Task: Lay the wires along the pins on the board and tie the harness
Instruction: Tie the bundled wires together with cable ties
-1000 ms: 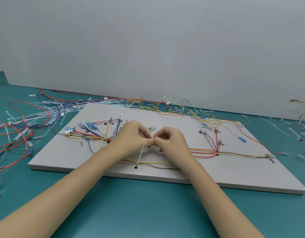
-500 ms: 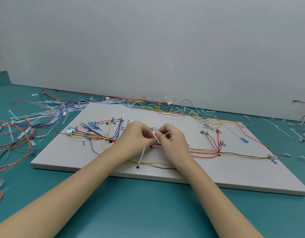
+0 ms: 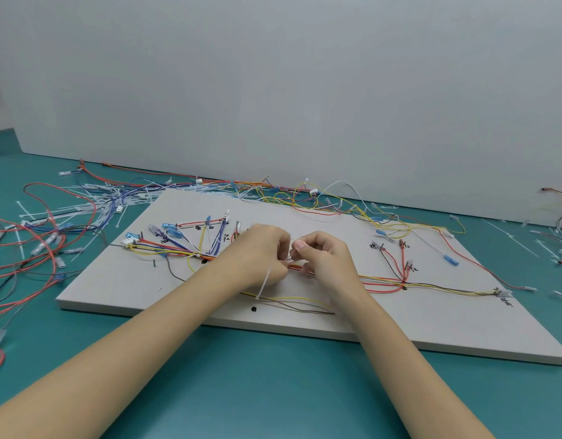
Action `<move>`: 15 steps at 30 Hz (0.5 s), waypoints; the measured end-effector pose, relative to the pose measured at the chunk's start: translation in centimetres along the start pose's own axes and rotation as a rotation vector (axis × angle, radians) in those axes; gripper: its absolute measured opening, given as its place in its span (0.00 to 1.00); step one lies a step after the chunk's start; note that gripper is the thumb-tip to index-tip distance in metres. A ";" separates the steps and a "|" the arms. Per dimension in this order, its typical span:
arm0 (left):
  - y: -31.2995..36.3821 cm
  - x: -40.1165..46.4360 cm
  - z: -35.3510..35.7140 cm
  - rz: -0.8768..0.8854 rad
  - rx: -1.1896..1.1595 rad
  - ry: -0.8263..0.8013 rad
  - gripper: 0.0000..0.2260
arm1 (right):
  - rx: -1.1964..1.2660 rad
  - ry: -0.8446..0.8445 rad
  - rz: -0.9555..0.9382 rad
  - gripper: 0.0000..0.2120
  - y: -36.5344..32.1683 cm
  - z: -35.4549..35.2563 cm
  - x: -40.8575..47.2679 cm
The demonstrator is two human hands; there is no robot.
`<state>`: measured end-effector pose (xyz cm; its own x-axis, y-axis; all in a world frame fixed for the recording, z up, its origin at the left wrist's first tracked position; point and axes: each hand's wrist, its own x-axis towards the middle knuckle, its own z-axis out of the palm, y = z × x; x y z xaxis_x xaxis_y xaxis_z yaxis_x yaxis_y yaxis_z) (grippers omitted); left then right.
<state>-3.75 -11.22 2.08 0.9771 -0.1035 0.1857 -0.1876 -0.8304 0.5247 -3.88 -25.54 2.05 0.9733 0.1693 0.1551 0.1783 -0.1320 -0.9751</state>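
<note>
A grey board (image 3: pixel 121 286) lies on the teal table, with red, yellow, blue and brown wires routed along its black pins. The main wire bundle (image 3: pixel 381 280) runs left to right across the board's middle. Both hands meet over that bundle near the board's centre. My left hand (image 3: pixel 257 258) pinches a white cable tie (image 3: pixel 264 285), whose tail hangs down toward me. My right hand (image 3: pixel 324 258) pinches the tie's other end right beside the left fingertips. The wrapped spot itself is hidden under my fingers.
Loose red, blue and black wires (image 3: pixel 36 248) and several spare white ties (image 3: pixel 67 210) litter the table at the left. More yellow and red wires (image 3: pixel 305 198) lie behind the board along the grey wall. Stray wires and ties (image 3: pixel 558 242) sit at the far right.
The view has shifted slightly. My right hand's fingers have lifted a little above the bundle, and the tie's tail has stayed hanging under my left hand.
</note>
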 end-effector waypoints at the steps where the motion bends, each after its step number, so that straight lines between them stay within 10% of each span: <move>1: -0.2 0.1 -0.2 0.003 -0.035 -0.005 0.11 | -0.002 -0.007 0.000 0.10 0.0 0.0 0.0; 15: -0.3 0.6 -0.4 0.052 0.007 -0.063 0.07 | 0.224 0.010 0.061 0.09 0.1 0.7 -0.5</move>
<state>-3.18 -10.82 2.35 0.9706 -0.1804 0.1593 -0.2374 -0.8269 0.5098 -4.43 -24.96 1.81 0.9829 0.1578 0.0948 0.0832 0.0788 -0.9934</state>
